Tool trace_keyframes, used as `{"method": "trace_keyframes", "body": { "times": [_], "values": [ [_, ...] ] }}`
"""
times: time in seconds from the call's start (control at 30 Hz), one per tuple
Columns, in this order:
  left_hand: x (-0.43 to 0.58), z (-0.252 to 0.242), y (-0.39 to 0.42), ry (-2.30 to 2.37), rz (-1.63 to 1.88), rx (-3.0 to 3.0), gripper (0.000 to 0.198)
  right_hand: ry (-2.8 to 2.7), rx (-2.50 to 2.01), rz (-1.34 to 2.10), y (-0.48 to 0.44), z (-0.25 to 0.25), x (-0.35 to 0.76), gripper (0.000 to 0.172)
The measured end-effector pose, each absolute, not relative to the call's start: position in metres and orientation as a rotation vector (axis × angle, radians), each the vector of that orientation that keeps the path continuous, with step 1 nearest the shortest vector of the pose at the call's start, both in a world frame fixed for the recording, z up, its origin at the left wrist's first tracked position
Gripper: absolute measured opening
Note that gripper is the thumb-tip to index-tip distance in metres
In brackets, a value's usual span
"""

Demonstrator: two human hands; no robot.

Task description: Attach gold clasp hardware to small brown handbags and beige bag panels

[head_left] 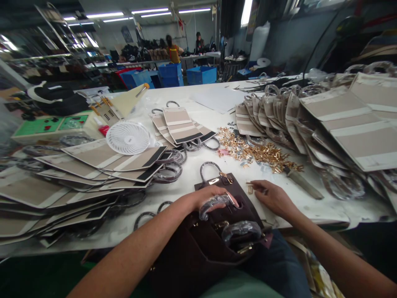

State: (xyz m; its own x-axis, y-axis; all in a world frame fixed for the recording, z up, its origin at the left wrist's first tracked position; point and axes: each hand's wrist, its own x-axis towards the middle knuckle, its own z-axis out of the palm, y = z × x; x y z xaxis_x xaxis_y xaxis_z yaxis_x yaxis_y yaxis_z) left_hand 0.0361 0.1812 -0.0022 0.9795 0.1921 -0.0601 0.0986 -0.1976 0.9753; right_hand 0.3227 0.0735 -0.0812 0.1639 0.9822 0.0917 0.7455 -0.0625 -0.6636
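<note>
Left hand (pixel 212 192) is down on a dark brown, leather-look bag piece (pixel 249 213) in the lower middle of the frame, fingers curled, with a dark curved handle wrapped in clear plastic (pixel 206 210) looping across them. There's a narrow shiny metal bar (pixel 230 200) right at those fingers, but I can't tell if they're clamped on it or just pressing beside it. Right hand (pixel 273 198) is just right of the bag piece, fingers bent, tips at a small gold-coloured metal fitting (pixel 249 188) near the table edge. Pinched or only touched? Can't tell from this angle.

More of those bits sit in a loose heap of small gold-coloured metal pieces (pixel 263 154) right of centre, with a wooden-handled tool (pixel 305 185) lying just below it. Beige-backed flat bag panels pile up at the left (pixel 89 159) and at the right (pixel 353 136), and a round white plastic fan (pixel 128 138) sits on the left pile.

My read: it's the hardware-fitting stage, left hand steadying while the right deals with the small part. I'd say the next move calls for a proper fingertip pinch on that fitting, a steady panel, and keeping the wrapped handle out of the way.
</note>
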Motion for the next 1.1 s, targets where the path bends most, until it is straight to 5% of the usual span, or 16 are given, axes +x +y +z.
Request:
{"method": "trace_keyframes", "body": {
  "times": [0.3, 0.53, 0.8, 1.1],
  "values": [
    [0.042, -0.003, 0.184, 0.21, 0.006, 1.878, 0.035, -1.622, -1.966, 0.291, 0.075, -0.089, 0.306, 0.027],
    [0.043, -0.007, 0.182, 0.174, 0.009, 1.949, 0.041, -1.156, -1.795, 0.766, 0.06, -0.052, 0.295, 0.028],
    [0.055, -0.014, 0.182, 0.387, 0.017, 1.957, 0.033, -1.278, -1.496, 1.416, 0.025, -0.017, 0.255, 0.023],
    [0.056, -0.011, 0.182, 0.49, 0.15, 1.957, 0.037, -1.339, -1.405, 1.286, 0.022, -0.031, 0.243, 0.014]
  ]
}}
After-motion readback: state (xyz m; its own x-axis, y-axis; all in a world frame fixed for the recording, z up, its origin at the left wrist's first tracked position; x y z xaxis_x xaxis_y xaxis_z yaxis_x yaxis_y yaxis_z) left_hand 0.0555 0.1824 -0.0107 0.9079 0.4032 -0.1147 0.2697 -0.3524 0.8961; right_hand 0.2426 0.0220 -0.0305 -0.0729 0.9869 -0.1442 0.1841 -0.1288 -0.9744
